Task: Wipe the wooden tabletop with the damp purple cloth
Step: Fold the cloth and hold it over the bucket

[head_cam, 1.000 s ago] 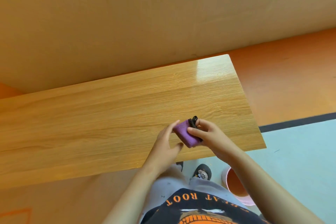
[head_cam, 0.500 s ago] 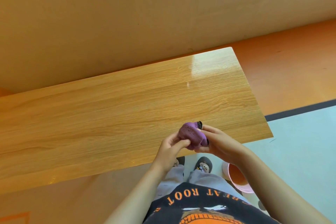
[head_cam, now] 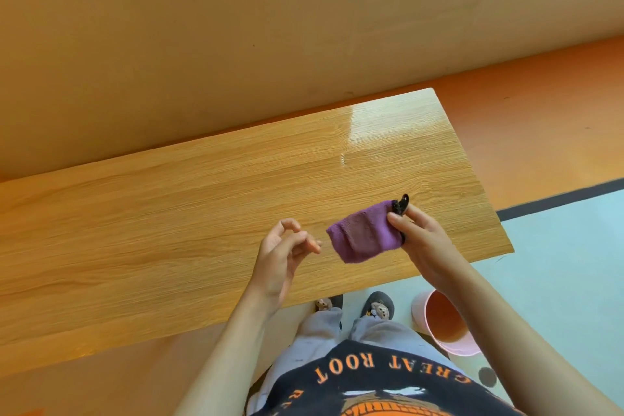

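the purple cloth (head_cam: 363,235) is pinched edgewise by the right hand (head_cam: 422,243); the left hand (head_cam: 280,255) is loosely curled, empty. from so thin a pinch it could be dropped onto the worktop (head_cam: 169,230) below the fingers (head_cam: 415,213).

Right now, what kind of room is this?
Probably a plain indoor workroom or classroom: a long wooden tabletop stands against a bare wall, the orange-and-blue floor is smooth, and a pink basin sits on it.

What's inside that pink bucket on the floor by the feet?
The pink bucket shows an orange-brown inside, which may be liquid, but I cannot tell. The right forearm covers its right-hand part.
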`<action>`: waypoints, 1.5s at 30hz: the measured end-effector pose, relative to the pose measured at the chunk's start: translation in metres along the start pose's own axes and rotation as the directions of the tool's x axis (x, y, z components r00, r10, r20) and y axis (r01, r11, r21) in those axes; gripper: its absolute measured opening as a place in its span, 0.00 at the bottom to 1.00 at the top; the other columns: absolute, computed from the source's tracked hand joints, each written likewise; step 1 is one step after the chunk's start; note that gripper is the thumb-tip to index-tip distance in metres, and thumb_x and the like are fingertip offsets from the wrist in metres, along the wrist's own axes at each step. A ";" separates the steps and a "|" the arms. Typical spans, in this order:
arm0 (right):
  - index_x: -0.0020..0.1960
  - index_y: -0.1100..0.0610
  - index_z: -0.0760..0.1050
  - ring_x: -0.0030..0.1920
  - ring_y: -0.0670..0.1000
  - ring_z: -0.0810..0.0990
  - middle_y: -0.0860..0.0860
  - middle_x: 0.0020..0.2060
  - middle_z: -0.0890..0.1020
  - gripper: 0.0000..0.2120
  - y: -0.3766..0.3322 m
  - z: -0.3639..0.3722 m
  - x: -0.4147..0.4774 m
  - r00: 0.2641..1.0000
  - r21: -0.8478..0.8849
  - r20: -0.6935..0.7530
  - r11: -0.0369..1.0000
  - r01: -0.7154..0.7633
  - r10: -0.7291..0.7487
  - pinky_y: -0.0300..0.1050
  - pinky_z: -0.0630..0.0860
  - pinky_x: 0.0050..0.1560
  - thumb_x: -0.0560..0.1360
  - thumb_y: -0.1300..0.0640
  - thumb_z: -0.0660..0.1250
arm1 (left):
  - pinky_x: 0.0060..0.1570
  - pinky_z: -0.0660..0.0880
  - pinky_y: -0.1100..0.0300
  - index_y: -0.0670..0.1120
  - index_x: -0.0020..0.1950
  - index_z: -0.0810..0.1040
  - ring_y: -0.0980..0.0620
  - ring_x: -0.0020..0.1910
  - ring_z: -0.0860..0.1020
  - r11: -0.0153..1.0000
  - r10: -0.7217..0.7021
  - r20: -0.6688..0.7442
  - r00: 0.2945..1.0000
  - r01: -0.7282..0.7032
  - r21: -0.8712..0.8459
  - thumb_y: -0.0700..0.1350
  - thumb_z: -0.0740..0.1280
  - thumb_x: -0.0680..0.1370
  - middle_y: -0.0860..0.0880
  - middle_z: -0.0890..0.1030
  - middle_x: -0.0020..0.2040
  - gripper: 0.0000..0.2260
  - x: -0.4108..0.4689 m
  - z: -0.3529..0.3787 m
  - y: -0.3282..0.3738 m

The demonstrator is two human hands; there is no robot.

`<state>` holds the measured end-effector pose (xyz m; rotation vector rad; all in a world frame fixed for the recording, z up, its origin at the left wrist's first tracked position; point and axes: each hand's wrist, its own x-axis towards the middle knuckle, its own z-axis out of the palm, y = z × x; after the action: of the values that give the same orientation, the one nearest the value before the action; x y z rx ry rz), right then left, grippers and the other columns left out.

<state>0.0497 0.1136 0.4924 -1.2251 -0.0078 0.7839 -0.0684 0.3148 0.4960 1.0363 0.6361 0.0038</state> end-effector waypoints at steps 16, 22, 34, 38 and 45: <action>0.56 0.61 0.77 0.51 0.51 0.79 0.59 0.50 0.82 0.12 0.003 -0.042 -0.036 0.943 -0.140 -0.321 0.989 0.040 -0.084 0.46 0.72 0.56 0.75 0.56 0.67 | 0.51 0.76 0.57 0.40 0.50 0.73 0.47 0.46 0.77 0.957 -0.123 0.290 0.949 0.036 0.286 0.42 0.63 0.74 0.43 0.79 0.45 0.08 0.045 0.069 -0.018; 0.51 0.67 0.73 0.43 0.47 0.75 0.52 0.40 0.77 0.19 0.013 -0.088 -0.075 0.860 -0.087 -0.503 0.995 0.045 -0.083 0.40 0.70 0.46 0.75 0.50 0.67 | 0.31 0.75 0.57 0.44 0.49 0.67 0.47 0.28 0.76 0.880 -0.147 0.447 0.883 -0.089 0.466 0.37 0.55 0.83 0.52 0.76 0.31 0.05 0.048 0.138 -0.037; 0.58 0.72 0.70 0.51 0.58 0.78 0.62 0.51 0.79 0.23 0.023 -0.231 -0.164 0.898 0.321 -0.427 0.946 0.041 0.106 0.52 0.72 0.54 0.70 0.57 0.66 | 0.47 0.70 0.55 0.51 0.47 0.72 0.54 0.43 0.73 0.812 -0.353 0.440 0.826 0.037 0.582 0.48 0.60 0.77 0.53 0.76 0.40 0.03 0.034 0.276 -0.155; 0.45 0.64 0.72 0.36 0.48 0.77 0.52 0.36 0.78 0.04 0.016 -0.294 -0.194 0.885 0.267 -0.459 0.962 0.057 0.075 0.37 0.73 0.38 0.74 0.63 0.61 | 0.43 0.72 0.64 0.47 0.48 0.69 0.59 0.40 0.75 0.766 -0.413 0.418 0.810 0.060 0.640 0.42 0.57 0.82 0.52 0.76 0.42 0.05 0.019 0.318 -0.205; 0.48 0.59 0.70 0.33 0.44 0.73 0.46 0.34 0.75 0.05 0.009 -0.346 -0.215 0.874 0.058 -0.485 0.998 -0.017 0.043 0.35 0.71 0.37 0.79 0.56 0.61 | 0.39 0.73 0.62 0.45 0.50 0.72 0.55 0.41 0.77 0.790 -0.464 0.305 0.832 0.232 0.567 0.41 0.55 0.83 0.48 0.78 0.44 0.08 0.009 0.373 -0.233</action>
<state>0.0260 -0.2898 0.4413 -1.3469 0.4445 0.4795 0.0553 -0.1027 0.4345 1.3572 0.4176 -0.7578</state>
